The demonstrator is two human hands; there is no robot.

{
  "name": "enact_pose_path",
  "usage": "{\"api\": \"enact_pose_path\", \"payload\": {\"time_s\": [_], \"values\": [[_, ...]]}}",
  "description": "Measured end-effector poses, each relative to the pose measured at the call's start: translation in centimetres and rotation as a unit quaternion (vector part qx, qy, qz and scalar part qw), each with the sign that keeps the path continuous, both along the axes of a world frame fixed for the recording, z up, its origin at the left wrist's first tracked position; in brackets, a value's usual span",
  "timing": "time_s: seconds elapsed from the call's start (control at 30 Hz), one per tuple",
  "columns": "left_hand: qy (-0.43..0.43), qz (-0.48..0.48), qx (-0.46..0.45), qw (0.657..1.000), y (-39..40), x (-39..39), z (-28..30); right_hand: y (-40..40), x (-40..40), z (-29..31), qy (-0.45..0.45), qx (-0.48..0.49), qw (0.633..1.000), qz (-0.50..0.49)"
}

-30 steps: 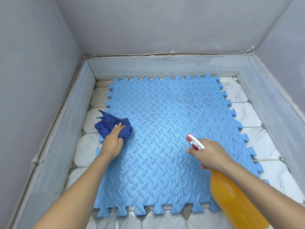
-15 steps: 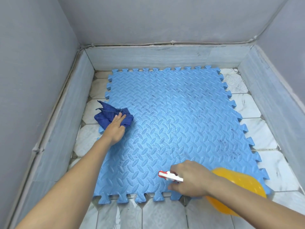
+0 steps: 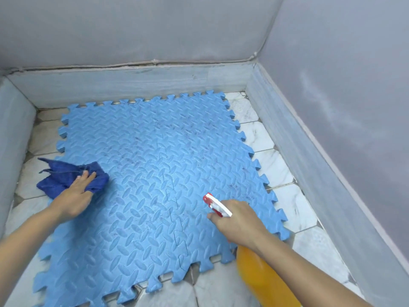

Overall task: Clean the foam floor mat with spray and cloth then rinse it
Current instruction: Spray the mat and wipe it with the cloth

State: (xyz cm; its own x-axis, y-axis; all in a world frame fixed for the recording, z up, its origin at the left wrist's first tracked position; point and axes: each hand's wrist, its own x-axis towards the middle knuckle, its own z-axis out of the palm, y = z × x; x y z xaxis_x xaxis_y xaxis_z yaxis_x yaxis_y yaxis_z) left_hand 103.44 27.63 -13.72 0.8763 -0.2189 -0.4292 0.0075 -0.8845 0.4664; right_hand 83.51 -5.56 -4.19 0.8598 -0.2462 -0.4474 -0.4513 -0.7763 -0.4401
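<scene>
Over on the left, the left hand point(image 3: 75, 197) lies palm-down on a dark blue cloth point(image 3: 66, 177), fingers together and pressed flat on the fabric rather than curled round it. One cloth, bunched, sitting half on the mat's left edge and half on the marble floor tiles point(image 3: 285, 202). Moving to the middle: the blue foam floor mat point(image 3: 150, 173), lying flat in a walled corner, with seam lines suggesting four interlocked tiles. Dark smudges show across the far and right-hand parts, so the wiping looks barely begun. On to the right: the right hand point(image 3: 240, 224) is clamped round the neck of one spray bottle point(image 3: 261, 273), orange body, red-and-white nozzle point(image 3: 215, 204) aimed out over the mat, a finger apparently at the trigger. Whether mist is coming out, I cannot tell. My read: we are in the spraying stage. The scrub across the stained patches is left to do, and so is the rinse; no water source shows in view.
</scene>
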Motion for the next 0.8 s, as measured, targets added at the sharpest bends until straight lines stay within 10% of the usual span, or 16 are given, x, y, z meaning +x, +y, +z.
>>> {"api": "enact_pose_path", "payload": {"time_s": [0.33,0.8], "values": [[0.0,-0.024,0.094,0.995,-1.6,0.6,2.0,-5.7,-4.9,0.9,0.039,0.075,0.968,-0.234],[-0.095,-0.009,0.203,0.975,-4.2,-0.3,1.3,-7.6,-5.4,2.0,0.043,0.083,0.943,-0.32]]}}
